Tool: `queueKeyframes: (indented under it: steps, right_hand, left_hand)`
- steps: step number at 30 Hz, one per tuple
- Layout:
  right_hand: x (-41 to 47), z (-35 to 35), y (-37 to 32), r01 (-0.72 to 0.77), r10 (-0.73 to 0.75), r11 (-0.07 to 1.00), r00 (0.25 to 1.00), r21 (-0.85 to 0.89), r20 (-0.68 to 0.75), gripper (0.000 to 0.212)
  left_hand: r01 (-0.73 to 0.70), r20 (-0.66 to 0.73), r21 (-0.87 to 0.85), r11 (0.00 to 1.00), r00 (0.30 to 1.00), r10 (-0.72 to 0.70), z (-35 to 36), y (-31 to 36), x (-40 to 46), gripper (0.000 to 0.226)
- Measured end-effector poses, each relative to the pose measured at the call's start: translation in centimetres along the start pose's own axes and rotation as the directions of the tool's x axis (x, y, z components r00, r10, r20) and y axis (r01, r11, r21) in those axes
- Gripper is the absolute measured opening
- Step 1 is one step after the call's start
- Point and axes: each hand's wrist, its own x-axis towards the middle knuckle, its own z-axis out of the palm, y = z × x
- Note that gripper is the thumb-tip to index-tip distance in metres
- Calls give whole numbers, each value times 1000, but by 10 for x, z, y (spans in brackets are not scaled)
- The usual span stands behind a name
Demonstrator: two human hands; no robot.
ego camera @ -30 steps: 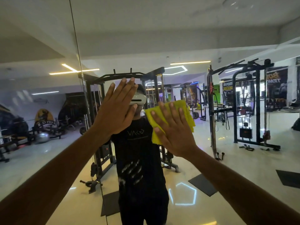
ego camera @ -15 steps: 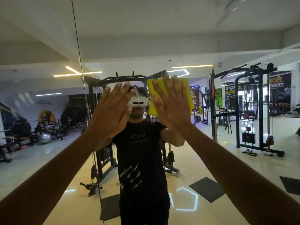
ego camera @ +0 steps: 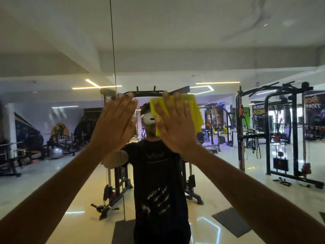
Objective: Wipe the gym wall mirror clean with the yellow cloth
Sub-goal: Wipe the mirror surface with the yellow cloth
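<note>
The wall mirror fills the whole view and reflects the gym and the person wearing the camera. My right hand lies flat with straight fingers on the yellow cloth, pressing it against the glass at head height. The cloth shows above and to the right of the hand. My left hand is flat with straight fingers on the bare glass just left of the cloth, holding nothing. Both arms reach up from the lower corners.
A thin vertical seam between mirror panels runs behind my left hand. The reflection shows a black cable machine at right, a weight rack at centre, a grey exercise ball at left and a glossy floor with dark mats.
My right hand slid the yellow cloth up the glass from chest height to head height, then a little to the right. My left hand stayed flat on the mirror.
</note>
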Motion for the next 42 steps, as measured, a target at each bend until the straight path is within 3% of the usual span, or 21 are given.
queueKeyframes:
  steps: [2, 4, 7, 9, 12, 14, 15, 17, 19, 20, 22, 24, 26, 29, 30, 32, 35, 40, 42]
  right_hand:
    - [-18, 4, -3, 197, -198, 980, 978, 14, 62, 63]
    - [-2, 0, 16, 236, -235, 972, 971, -8, 30, 61]
    - [40, -11, 26, -62, 61, 998, 997, -8, -44, 61]
    - [35, -5, -3, -135, 135, 991, 990, 1, -32, 62]
    - [-27, 10, -46, 177, -176, 984, 977, 5, 121, 63]
    - [-40, 12, -34, 292, -287, 956, 946, -12, 153, 62]
    - [-29, 10, -24, 258, -252, 965, 960, -42, 119, 62]
    - [2, 2, -13, 29, -27, 999, 999, -41, 35, 62]
    - [13, 2, -36, -145, 145, 989, 989, -2, 28, 62]
    - [5, 6, -53, -114, 114, 993, 993, 3, 40, 63]
    - [-30, 14, -83, 89, -92, 996, 987, 26, 132, 62]
    - [-44, 17, -73, 239, -241, 971, 954, 35, 181, 61]
    - [-21, 12, -52, 175, -173, 984, 978, -12, 121, 60]
    - [1, 9, -65, -118, 117, 993, 992, 27, 54, 60]
    - [-7, 14, -81, -119, 116, 992, 991, 47, 67, 61]
    - [-43, 21, -109, 23, -32, 997, 990, 68, 134, 62]
    - [-78, 25, -106, 157, -172, 984, 965, 90, 198, 60]
    - [-21, 25, -102, -195, 193, 977, 980, 84, 39, 61]
    - [-25, 33, -126, -182, 178, 980, 983, 87, 45, 63]
  left_hand:
    - [-3, 12, 9, 1000, 1000, 3, -3, -9, -1, 63]
    - [-22, 25, 7, 1000, 999, 21, -6, -18, -2, 64]
    - [-43, 31, -6, 999, 999, 43, -9, -23, 0, 64]
    - [-49, 18, -37, 998, 999, 50, -11, -23, -2, 63]
    - [-59, 20, -51, 997, 998, 60, -12, -24, -6, 61]
    - [-76, 38, -37, 996, 996, 77, -12, -29, -9, 61]
    - [-82, 46, -32, 996, 995, 84, -12, -32, -11, 62]
    - [-93, 48, -21, 995, 994, 94, -13, -36, -13, 62]
    - [-98, 42, -22, 995, 994, 98, -14, -40, -17, 62]
    - [-94, 38, -31, 995, 995, 96, -14, -40, -17, 62]
    - [-93, 40, -55, 994, 995, 95, -15, -42, -20, 61]
    - [-93, 47, -57, 994, 994, 96, -17, -48, -24, 61]
    - [-93, 44, -52, 994, 994, 95, -19, -56, -25, 61]
    - [-82, 43, -72, 994, 995, 85, -20, -66, -30, 61]
    - [-79, 42, -70, 994, 996, 82, -19, -67, -32, 61]
    - [-82, 49, -70, 994, 995, 86, -18, -68, -38, 61]
    - [-113, 67, -80, 990, 991, 119, -18, -67, -50, 62]
    - [-109, 50, -91, 990, 992, 114, -15, -75, -61, 61]
    - [-73, 35, -101, 992, 996, 77, -15, -79, -63, 60]
